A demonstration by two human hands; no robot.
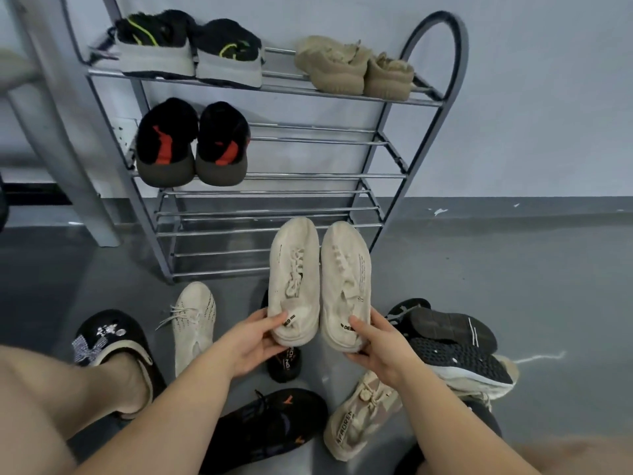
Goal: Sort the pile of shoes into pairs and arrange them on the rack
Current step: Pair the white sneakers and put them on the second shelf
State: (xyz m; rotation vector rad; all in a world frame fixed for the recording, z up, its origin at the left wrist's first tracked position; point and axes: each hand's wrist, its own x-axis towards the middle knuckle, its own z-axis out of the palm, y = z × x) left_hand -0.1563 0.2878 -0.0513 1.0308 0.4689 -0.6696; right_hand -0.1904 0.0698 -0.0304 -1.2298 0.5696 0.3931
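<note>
nearest floor: we see a black shoe with orange marks (270, 423) lying by our left forearm, and a beige laced shoe (359, 416) under our right wrist.
left foot: a black clog with sparkly charms (113, 341) is on our foot at the lower left.
left hand: our left hand (253, 341) grips the heel of the left cream shoe (294, 279), thumb on top by the heel tab, fingers curled beneath.
right hand: our right hand (373, 341) grips the heel of the right cream shoe (346, 286) the same way, thumb on the upper.
held pair: we hold the two cream shoes side by side, toes pointing away toward the rack, their inner edges just about touching, raised above the floor pile.
floor pile: a cream knit shoe with dark speckles (193, 323) lies left of our hands; another black shoe (284, 365) sits partly hidden under the held pair; two black shoes, soles up (455, 344), are stacked at the right.
rack: the metal shoe rack (394, 156) stands against the wall just beyond the held pair.
middle shelf: a black pair with red patches (193, 145) sits at its left end.
top shelf: a black pair with neon green lines (191, 49) on the left, a tan pair (352, 66) on the right.
</note>
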